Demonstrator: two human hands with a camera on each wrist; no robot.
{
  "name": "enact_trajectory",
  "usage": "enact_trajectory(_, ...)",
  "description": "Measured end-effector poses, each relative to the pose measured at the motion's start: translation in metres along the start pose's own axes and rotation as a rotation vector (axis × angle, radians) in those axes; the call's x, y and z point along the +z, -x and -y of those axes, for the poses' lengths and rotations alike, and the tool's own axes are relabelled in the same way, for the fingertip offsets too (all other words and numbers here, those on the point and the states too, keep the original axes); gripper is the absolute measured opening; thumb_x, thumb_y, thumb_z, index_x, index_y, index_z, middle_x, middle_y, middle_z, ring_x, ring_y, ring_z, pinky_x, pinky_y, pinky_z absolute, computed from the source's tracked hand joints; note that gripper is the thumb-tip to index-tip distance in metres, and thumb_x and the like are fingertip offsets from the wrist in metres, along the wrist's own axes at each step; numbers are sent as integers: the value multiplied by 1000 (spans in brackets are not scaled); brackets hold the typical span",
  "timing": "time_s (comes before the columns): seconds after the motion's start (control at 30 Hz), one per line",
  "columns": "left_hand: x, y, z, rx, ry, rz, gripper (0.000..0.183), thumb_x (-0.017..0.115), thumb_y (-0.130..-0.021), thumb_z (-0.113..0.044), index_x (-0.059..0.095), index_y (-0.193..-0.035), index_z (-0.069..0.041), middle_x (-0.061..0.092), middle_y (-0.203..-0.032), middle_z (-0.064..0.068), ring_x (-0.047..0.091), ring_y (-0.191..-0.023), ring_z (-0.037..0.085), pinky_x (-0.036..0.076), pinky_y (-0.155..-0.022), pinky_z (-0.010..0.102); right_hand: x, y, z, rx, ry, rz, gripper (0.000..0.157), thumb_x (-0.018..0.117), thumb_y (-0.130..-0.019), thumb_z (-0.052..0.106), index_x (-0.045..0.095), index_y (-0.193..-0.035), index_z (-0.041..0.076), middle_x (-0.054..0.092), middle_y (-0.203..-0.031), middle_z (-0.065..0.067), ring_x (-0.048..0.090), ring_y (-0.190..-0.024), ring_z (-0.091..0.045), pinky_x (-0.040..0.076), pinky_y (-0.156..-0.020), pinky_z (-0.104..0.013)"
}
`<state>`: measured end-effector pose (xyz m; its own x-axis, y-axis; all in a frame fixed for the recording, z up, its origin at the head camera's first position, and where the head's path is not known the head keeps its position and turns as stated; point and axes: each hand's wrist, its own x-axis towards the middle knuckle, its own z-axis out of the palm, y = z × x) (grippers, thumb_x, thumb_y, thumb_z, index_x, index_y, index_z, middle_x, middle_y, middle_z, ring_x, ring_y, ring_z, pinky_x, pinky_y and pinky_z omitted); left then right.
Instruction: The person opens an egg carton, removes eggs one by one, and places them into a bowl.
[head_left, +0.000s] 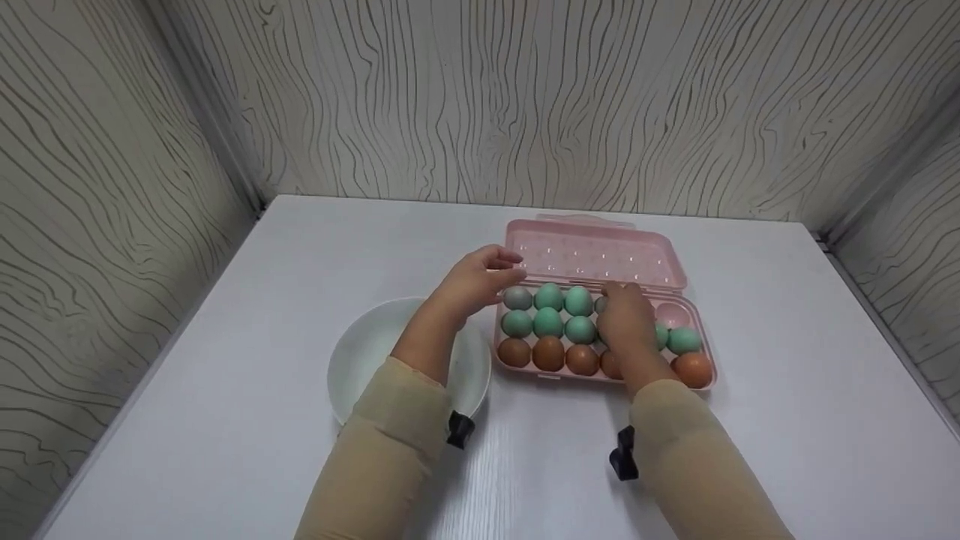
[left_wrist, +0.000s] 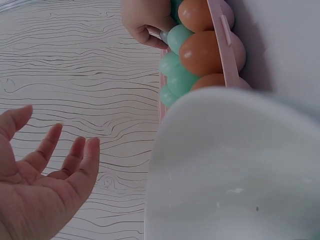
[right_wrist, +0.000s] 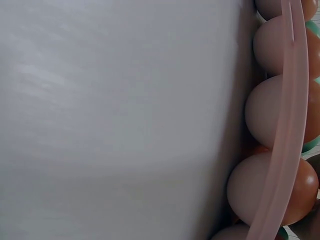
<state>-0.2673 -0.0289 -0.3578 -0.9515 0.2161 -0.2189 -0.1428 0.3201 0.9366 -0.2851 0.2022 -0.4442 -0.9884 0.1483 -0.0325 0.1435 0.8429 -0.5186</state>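
A pink egg carton (head_left: 709, 352) lies open, its lid (head_left: 592, 251) folded to the back. Brown eggs (head_left: 547, 354) fill the front row and pale green eggs (head_left: 548, 323) sit behind them; a greyish egg (head_left: 517, 298) is at the back left corner. My right hand (head_left: 628, 322) reaches over the carton, fingers curled down around a greyish egg (head_left: 600, 304) in the back row, mostly hidden by the hand. Beside the carton's back left corner, my left hand (head_left: 474, 285) hovers with fingers spread and holds nothing. In the left wrist view its palm (left_wrist: 40, 200) shows bare.
A large white bowl (head_left: 352, 352) stands left of the carton, partly under my left forearm. One pocket (head_left: 673, 315) at the carton's back right is bare. Patterned panels (head_left: 480, 105) wall the white table (head_left: 247, 360) at the back and sides.
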Motion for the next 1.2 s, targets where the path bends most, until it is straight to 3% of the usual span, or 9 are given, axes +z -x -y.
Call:
enact_trajectory(0.5,3,0,-1,19,-18,21,27,60,-87,-29,56,-112,-21,53,-118,-1,52,-106,15,47,-89,31,-7,-2,-2,-70,25,-37,28,47,-93,14,53,-118,4,49,-109,-18,48,-97,-32,40,-89,-48)
enact_trajectory(1.0,1,0,2,-2,-11,16,24,60,-87,-32,57,-110,-25,54,-115,-4,53,-105,13,46,-89,33,-27,-1,-1,-71,-201,-77,32,54,-82,3,57,-115,4,56,-111,-17,49,-101,-30,40,-90,-45)
enact_trajectory(1.2,1,0,3,17,-3,11,25,60,-87,-30,57,-110,-23,54,-115,-3,53,-106,14,46,-89,33,-40,2,-2,-1,-326,-37,32,55,-86,8,55,-118,7,53,-122,-13,48,-109,-28,39,-93,-43)
